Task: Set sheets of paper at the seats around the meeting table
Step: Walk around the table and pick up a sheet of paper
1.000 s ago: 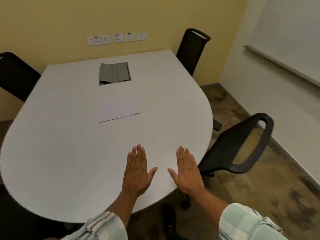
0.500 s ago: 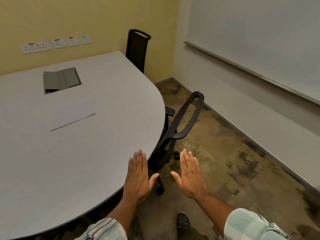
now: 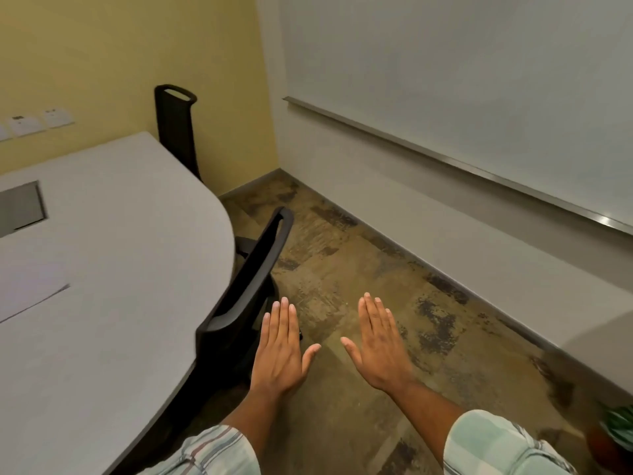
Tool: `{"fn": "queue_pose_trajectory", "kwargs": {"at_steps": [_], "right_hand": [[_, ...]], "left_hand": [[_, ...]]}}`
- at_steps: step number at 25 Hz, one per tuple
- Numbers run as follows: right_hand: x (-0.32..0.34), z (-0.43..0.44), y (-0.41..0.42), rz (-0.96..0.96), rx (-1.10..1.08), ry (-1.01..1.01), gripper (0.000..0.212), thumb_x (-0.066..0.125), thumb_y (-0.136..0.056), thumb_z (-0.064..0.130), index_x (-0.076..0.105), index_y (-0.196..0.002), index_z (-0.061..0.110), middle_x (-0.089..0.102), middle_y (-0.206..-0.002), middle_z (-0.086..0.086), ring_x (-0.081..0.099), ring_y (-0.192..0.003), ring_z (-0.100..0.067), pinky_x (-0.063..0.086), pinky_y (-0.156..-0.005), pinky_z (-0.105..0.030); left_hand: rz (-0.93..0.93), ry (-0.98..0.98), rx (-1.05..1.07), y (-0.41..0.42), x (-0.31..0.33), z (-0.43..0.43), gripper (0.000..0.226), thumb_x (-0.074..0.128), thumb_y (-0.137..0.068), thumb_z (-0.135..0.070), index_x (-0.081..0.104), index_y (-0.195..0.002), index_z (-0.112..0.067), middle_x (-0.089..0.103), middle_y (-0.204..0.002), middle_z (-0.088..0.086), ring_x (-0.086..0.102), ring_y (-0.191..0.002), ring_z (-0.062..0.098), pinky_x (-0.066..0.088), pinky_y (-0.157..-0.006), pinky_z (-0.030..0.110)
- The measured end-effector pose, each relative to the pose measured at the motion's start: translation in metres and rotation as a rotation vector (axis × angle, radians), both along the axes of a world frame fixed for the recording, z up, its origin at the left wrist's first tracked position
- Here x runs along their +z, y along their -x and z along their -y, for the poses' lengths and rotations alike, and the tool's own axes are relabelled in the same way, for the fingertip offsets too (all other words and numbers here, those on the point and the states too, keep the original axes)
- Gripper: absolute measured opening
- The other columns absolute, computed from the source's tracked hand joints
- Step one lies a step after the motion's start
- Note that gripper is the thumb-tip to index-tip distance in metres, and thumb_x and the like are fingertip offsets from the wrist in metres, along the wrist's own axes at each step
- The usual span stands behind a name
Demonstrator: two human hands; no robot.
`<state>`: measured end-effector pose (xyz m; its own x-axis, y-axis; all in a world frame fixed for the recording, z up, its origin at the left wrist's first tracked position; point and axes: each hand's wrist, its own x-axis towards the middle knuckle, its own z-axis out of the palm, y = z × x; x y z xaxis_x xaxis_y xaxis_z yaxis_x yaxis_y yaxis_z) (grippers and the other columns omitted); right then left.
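Observation:
A white sheet of paper (image 3: pixel 29 289) lies flat on the grey meeting table (image 3: pixel 120 255), cut off by the left edge of the view. My left hand (image 3: pixel 280 351) is held flat, palm down, fingers together, over the floor beside a black chair. My right hand (image 3: pixel 380 347) is flat and palm down too, a little to the right. Both hands hold nothing and are well away from the paper.
A black mesh chair (image 3: pixel 246 296) is tucked at the table's rounded right edge, just left of my left hand. A second black chair (image 3: pixel 176 128) stands by the yellow wall. A whiteboard (image 3: pixel 479 90) fills the right wall. A grey cable hatch (image 3: pixel 20 207) sits in the tabletop.
The view has swung to the right. The table and paper slid to the left edge, and my flat hands now hover over the floor instead of the tabletop.

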<state>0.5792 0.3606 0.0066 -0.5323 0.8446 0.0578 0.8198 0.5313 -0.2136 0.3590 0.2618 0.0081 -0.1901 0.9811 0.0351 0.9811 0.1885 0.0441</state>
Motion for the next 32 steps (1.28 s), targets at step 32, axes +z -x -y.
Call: {"fn": "queue_pose_trajectory", "kwargs": {"at_steps": [32], "right_hand": [[0.008, -0.675, 0.22, 0.013, 0.194, -0.066, 0.089, 0.019, -0.104, 0.07, -0.001, -0.166, 0.008, 0.0, -0.175, -0.014, 0.0, -0.162, -0.03, 0.019, -0.13, -0.052]], "left_hand": [[0.073, -0.058, 0.2, 0.178, -0.002, -0.641, 0.092, 0.012, -0.107, -0.071, -0.003, -0.166, -0.002, -0.012, -0.176, 0.019, -0.014, -0.164, 0.032, 0.002, -0.134, 0.051]]}}
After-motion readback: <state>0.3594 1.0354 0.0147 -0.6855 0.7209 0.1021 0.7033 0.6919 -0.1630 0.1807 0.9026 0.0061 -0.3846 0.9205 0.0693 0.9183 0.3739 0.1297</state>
